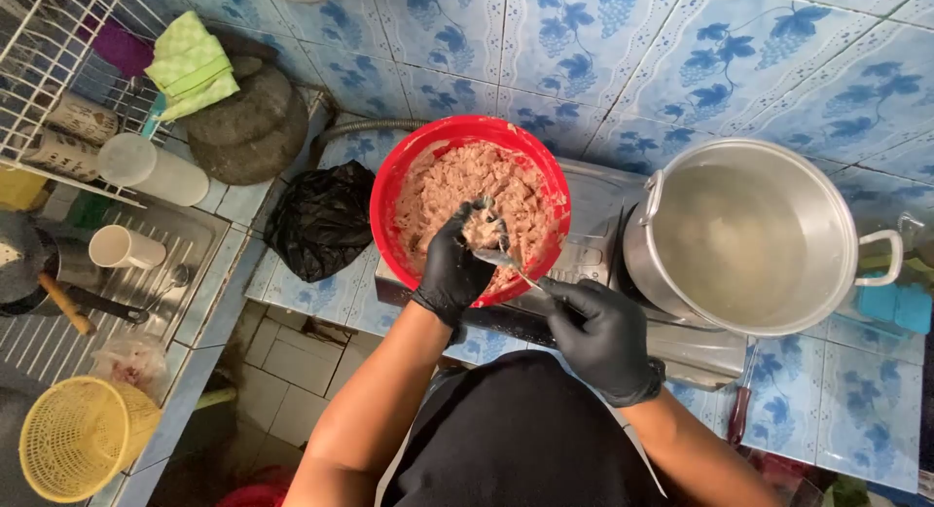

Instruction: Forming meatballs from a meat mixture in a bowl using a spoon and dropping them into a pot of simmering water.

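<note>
Near the bottom, two arms reach out from a dark apron. Both hands wear black gloves.

The right hand is shut around the handle of a spoon. The spoon is long and thin. Its long line runs from near right, at the hand, to far left, and its bowl end points up and left into the meat.

The left hand is over the near side of a red bowl. Its fingers are curled tight on a lump of pink meat mix, which pokes out at the top of the fist. The spoon's bowl end sits just beside this lump.

There is one red bowl, and it is full of the same pink mix. It stands on the left part of a silver stove. On the right part stands one big metal pot with cloudy water in it.

The stove sits on a counter of blue flower tiles. The wall behind has the same tiles.

To the left of the bowl lies one black bag. Far left is a metal sink with one white cup, a white wire rack, and one yellow basket down near.
</note>
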